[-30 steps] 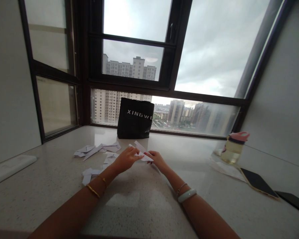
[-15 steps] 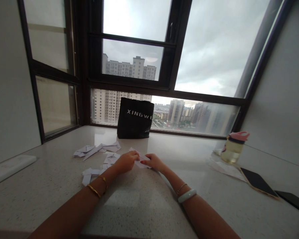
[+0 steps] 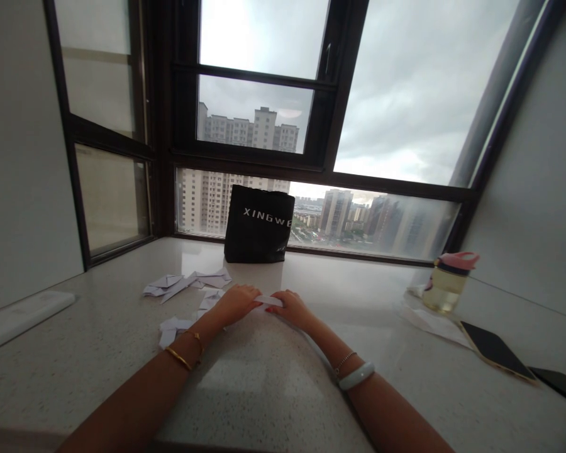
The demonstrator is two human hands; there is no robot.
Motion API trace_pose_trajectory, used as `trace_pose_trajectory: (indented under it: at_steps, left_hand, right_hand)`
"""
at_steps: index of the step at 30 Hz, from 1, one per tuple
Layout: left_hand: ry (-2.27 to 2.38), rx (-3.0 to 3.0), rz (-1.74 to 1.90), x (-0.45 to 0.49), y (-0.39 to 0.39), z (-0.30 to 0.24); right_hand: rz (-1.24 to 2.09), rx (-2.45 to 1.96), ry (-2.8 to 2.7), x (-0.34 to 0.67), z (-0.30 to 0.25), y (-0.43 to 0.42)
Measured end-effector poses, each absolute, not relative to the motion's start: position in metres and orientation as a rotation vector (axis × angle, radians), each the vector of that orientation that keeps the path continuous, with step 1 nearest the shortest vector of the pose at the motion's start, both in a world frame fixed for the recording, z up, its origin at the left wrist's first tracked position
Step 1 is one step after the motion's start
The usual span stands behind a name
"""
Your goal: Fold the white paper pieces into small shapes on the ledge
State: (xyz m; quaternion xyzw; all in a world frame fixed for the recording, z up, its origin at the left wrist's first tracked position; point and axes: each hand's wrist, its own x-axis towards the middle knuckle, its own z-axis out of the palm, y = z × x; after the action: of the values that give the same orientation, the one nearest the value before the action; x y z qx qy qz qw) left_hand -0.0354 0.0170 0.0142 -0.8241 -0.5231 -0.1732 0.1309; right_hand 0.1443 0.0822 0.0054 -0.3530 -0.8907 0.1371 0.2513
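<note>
My left hand [image 3: 236,301] and my right hand [image 3: 290,307] lie side by side on the pale speckled counter [image 3: 264,390], both pressing down on a small folded piece of white paper [image 3: 267,301] between them. The fingers of each hand are bent over the paper's ends and only a short strip of it shows. Gold bangles circle my left wrist, and a pale jade bangle and a thin chain sit on my right wrist. Several folded white paper pieces [image 3: 188,280] lie scattered just left of my left hand.
A black bag with white lettering [image 3: 258,224] stands by the window behind the hands. At the right are a bottle with a pink lid [image 3: 448,283], a sheet of paper and two dark phones [image 3: 497,349]. A white flat object [image 3: 23,314] lies at far left.
The folded paper was held raised between both hands; both hands have lowered it and now press it flat on the counter. The view shifted slightly.
</note>
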Motion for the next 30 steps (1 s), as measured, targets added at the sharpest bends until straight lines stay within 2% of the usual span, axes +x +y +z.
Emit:
trace_pose_trajectory:
  at_steps: [17, 30]
  left_hand:
    - [-1.544, -2.342, -0.728, -0.0419, 0.0221, 0.0121]
    - [-1.479, -2.436, -0.722, -0.0430, 0.0210, 0.0102]
  right_hand:
    - [0.379, -0.848, -2.416, 0.1441, 0.0070, 0.0827]
    - [0.351, -0.827, -2.395, 0.1435, 0.0047, 0.0831]
